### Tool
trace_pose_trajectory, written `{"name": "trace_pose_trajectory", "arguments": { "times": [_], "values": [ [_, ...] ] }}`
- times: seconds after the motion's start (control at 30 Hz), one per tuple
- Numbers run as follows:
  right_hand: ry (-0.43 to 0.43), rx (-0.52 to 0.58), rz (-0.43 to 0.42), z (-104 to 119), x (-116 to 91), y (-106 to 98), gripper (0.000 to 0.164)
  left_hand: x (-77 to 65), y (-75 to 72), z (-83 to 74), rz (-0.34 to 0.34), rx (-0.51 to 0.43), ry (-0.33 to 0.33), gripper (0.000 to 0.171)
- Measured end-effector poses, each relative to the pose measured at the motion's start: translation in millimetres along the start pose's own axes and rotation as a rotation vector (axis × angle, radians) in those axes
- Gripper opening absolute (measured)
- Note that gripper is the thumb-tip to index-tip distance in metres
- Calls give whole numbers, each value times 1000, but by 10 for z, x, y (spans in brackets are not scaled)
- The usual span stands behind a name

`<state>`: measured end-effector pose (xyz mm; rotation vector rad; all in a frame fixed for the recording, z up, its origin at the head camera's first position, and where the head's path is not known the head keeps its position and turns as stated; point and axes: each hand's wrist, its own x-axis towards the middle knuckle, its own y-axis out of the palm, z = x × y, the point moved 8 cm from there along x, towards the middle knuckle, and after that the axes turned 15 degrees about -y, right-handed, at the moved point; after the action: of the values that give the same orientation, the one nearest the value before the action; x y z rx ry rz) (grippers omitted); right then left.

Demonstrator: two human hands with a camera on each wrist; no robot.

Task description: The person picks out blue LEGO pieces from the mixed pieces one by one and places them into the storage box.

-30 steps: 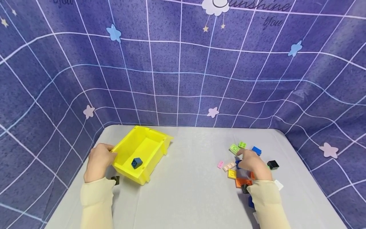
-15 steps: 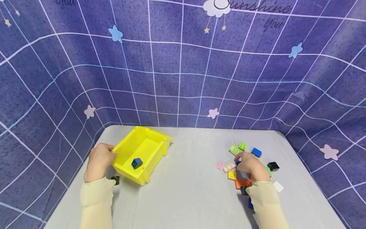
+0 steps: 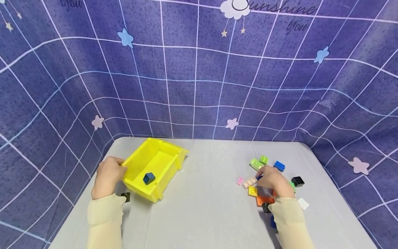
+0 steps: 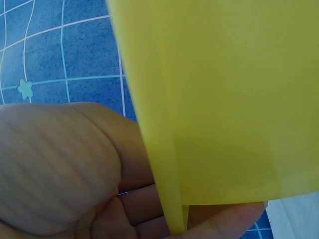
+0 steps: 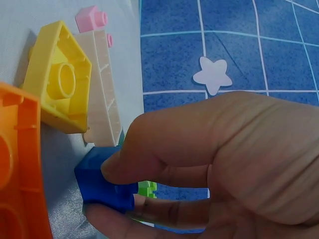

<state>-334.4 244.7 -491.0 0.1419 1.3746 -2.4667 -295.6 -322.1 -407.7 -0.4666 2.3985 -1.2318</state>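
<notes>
Your right hand point(image 3: 274, 180) holds a blue toy brick point(image 5: 95, 189) at its fingertips, thumb on one side and fingers on the other, parted only by the brick. A peach brick point(image 5: 101, 92) and a yellow brick point(image 5: 59, 82) lie just left of that hand on the tabletop point(image 3: 211, 207). Your left hand point(image 3: 109, 174) grips the yellow plastic bin point(image 3: 168, 174) to its right. The brick should be light, stiff and slightly slick; opposite flat sides likely give the surest hold.

In the head view, my right hand point(image 3: 275, 180) mostly hides the blue brick point(image 5: 98, 174) it pinches; beside that hand, the right wrist view cuts off an orange brick point(image 5: 29, 172).
</notes>
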Motion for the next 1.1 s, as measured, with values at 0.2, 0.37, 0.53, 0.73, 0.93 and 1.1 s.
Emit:
{"name": "trace_pose_trajectory", "arguments": {
  "times": [0.2, 0.37, 0.53, 0.73, 0.93, 1.1],
  "values": [
    [-48, -26, -38, 12, 21, -65, 30, -3, 6, 10, -6, 0, 2, 41],
    [-90, -59, -110, 62, 8, -191, 30, 1, 9, 9, -10, 2, 2, 41],
    [-163, -118, -201, 207, -25, -355, 32, 10, 5, 2, -9, 0, 3, 41],
    [-255, -130, -307, 366, -104, -499, 34, 10, 17, 7, -1, -4, 2, 41],
    [-299, -121, -387, 466, -191, -591, 35, 2, 19, 17, 5, -3, -10, 41],
    [-317, -124, -412, 560, -228, -642, 35, 0, 22, 9, -3, -2, -6, 40]
  ]
}}
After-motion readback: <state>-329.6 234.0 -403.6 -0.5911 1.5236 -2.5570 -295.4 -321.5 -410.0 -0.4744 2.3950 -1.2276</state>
